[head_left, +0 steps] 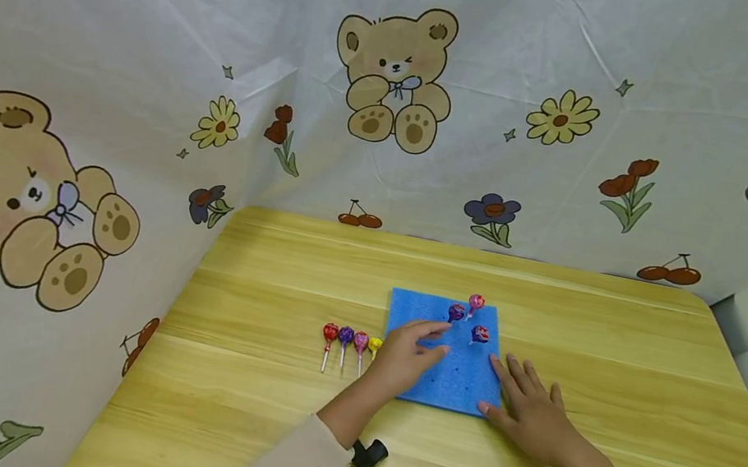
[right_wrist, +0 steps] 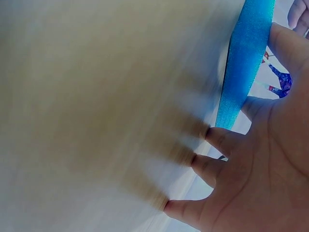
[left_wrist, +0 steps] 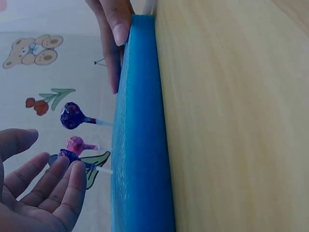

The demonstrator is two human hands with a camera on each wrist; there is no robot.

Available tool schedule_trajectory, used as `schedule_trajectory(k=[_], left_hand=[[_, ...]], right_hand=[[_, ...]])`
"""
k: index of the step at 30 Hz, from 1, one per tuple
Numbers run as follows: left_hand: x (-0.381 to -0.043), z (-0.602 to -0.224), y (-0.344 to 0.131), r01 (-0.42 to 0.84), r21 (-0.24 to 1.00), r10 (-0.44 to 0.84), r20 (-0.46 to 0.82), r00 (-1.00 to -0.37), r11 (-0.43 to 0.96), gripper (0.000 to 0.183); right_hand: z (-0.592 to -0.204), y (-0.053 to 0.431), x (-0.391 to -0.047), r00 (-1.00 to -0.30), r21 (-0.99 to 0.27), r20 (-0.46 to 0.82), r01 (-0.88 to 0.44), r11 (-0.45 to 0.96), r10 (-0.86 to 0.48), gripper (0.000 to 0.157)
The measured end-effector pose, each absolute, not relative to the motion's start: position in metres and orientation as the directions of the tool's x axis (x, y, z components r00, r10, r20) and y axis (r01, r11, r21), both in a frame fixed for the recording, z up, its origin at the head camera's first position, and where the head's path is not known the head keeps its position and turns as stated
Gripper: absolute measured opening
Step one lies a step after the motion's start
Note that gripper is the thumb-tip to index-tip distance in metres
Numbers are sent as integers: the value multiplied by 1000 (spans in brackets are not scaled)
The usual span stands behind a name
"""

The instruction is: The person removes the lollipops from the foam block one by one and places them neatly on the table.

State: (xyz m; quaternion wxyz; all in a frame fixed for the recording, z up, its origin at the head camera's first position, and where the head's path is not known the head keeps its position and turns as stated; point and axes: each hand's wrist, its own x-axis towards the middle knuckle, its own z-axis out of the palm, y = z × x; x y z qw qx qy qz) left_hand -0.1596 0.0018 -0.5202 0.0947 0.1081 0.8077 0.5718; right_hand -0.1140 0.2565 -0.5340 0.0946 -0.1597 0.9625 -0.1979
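Note:
A blue foam board (head_left: 440, 391) lies on the table, with three lollipops stuck upright in it by their sticks: a pink lollipop (head_left: 477, 302), a purple lollipop (head_left: 455, 312) and a dark blue and red lollipop (head_left: 480, 334). My left hand (head_left: 404, 360) hovers over the board's left side, empty, its relaxed fingers apart and close to the purple lollipop's head (left_wrist: 67, 155). On the board's right edge, my right hand (head_left: 537, 417) rests with thumb and forefinger touching the foam (right_wrist: 246, 58); its other spread fingertips touch the tabletop.
Left of the board lies a row of loose lollipops: a red lollipop (head_left: 330, 332), a purple one (head_left: 346, 335), a pink one (head_left: 361, 341) and a yellow one (head_left: 375, 345) partly behind my left hand. A bear-print cloth (head_left: 461, 165) hangs behind the wooden table (head_left: 223, 407).

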Motion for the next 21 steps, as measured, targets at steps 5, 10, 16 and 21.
schedule_trajectory(k=[5, 10, 16, 21], left_hand=[[-164, -521, 13, 57, 943, 285, -41, -958, 327, 43], [-168, -525, 24, 43, 939, 279, -57, -959, 340, 44], [-171, -528, 32, 45, 939, 286, -59, -956, 342, 46], [-174, -530, 37, 65, 930, 293, -47, -955, 362, 47]], right_hand=[[-533, 257, -114, -932, -417, -118, -266, 869, -342, 79], [-533, 256, -114, -932, -426, -121, -262, 866, -342, 79], [-532, 256, -113, -933, -429, -121, -260, 865, -340, 79], [-532, 256, -113, -933, -430, -118, -261, 864, -340, 79]])
